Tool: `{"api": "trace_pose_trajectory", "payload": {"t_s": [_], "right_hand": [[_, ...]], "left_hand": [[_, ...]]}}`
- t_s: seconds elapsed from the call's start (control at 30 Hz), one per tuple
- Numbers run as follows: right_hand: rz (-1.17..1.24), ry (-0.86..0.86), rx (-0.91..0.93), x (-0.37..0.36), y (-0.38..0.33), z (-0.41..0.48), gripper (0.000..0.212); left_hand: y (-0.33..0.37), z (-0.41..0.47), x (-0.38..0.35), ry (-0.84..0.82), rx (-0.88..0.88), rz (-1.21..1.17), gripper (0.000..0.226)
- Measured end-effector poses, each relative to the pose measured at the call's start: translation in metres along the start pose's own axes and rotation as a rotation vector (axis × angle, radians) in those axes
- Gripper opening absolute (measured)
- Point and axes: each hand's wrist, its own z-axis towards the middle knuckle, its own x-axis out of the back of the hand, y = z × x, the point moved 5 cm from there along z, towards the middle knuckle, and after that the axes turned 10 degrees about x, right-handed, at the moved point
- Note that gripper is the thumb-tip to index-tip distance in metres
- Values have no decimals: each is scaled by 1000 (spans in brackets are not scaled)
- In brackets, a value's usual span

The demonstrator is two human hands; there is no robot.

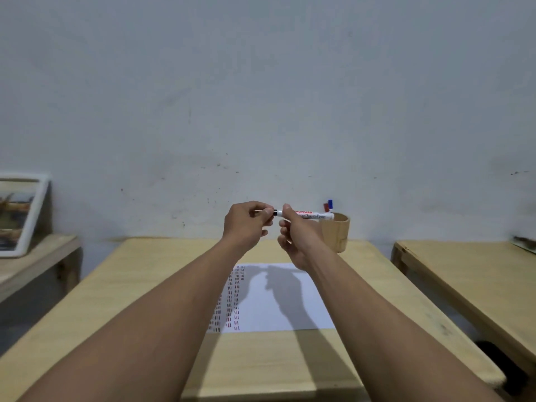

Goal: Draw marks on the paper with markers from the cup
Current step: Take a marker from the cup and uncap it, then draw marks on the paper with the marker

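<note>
A white marker (310,215) is held level in the air above the table, in front of the wall. My right hand (293,236) grips its barrel. My left hand (249,224) pinches the marker's black cap (272,212) at the left end. Below the hands a white sheet of paper (290,309) lies on the wooden table (145,300), with columns of short red and dark dashes (230,300) along its left side. A wooden cup (336,232) stands at the back right, with a red and a blue marker (328,205) sticking out of it.
A framed picture (20,213) leans on a low wooden stand at the left. A second wooden table (470,280) stands to the right, across a narrow gap. The grey wall rises right behind the table.
</note>
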Motion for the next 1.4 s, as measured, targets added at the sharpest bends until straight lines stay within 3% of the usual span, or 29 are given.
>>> {"api": "trace_pose_trajectory", "payload": {"t_s": [0.33, 0.67, 0.8, 1.07, 1.23, 1.4], "right_hand": [[79, -14, 71, -36, 33, 11, 16], [-263, -102, 67, -38, 73, 19, 19], [-353, -133, 101, -38, 85, 20, 16], [-499, -126, 159, -26, 97, 29, 24], [-623, -132, 232, -19, 100, 30, 17], [-773, -119, 244, -7, 118, 26, 19]], "left_hand": [[-27, 16, 51, 80, 57, 49, 16], [-97, 29, 96, 218, 158, 642, 23], [-121, 34, 97, 201, 240, 662, 21], [-128, 38, 90, 163, 132, 1010, 16], [-132, 14, 96, 242, 31, 1140, 31], [-159, -8, 97, 158, 214, 1208, 52]]}}
